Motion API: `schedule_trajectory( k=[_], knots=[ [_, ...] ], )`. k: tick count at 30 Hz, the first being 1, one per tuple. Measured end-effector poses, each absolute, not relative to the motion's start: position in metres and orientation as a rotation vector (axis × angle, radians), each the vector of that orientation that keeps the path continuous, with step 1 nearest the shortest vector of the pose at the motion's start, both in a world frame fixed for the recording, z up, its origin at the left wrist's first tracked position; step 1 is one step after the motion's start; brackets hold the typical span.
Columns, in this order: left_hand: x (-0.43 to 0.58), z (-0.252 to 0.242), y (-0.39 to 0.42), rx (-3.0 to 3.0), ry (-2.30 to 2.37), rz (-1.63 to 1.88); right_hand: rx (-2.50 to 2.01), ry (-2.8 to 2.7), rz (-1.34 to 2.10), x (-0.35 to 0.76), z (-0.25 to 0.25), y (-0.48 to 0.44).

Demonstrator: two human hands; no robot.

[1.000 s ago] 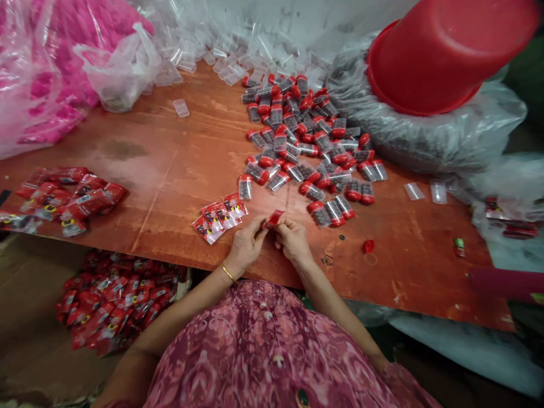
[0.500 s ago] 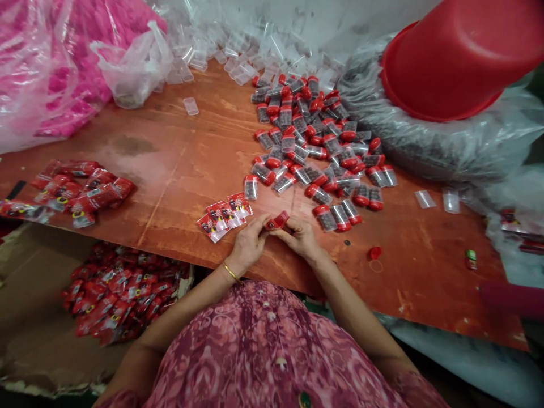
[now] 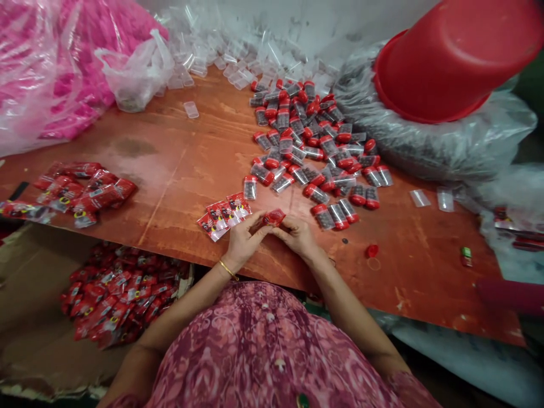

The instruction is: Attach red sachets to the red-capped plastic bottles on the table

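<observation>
One packet [image 3: 274, 217] turned; left grip [image 3: 245, 239], right grip [image 3: 301, 238] closed on it; three tubes [image 3: 338, 217] nearby.

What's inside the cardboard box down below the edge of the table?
A heap of red packets, some showing yellow patches, lies in the cardboard box. The heap hides whatever is beneath it, and the tabletop covers the far part.

A pale grey-white wall [image 3: 369, 20], marked with dark smudges, rises at the far side. Before it stretches a reddish-brown counter [image 3: 191, 153] with a worn top; a dark stain [image 3: 134, 147] and a thin pale line [image 3: 164, 187] mark its left part. Light is soft there, dimmer at the right edge.
</observation>
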State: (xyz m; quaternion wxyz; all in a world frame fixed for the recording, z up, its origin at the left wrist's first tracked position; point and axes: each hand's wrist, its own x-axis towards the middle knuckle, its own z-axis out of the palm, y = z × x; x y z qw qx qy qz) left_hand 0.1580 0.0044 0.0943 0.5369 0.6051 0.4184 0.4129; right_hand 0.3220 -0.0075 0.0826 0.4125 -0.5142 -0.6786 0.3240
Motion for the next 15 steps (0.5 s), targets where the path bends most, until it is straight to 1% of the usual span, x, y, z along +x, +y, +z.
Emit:
schedule_trajectory(
  k=[10,15],
  knots=[
    [0.152,0.108,0.021,1.755,1.014,0.796,-1.452,-1.878,0.615,0.321,0.074,-0.009],
    [0.152,0.104,0.020,1.728,0.990,0.765,-1.478,-1.896,0.715,0.317,0.082,-0.014]
  ],
)
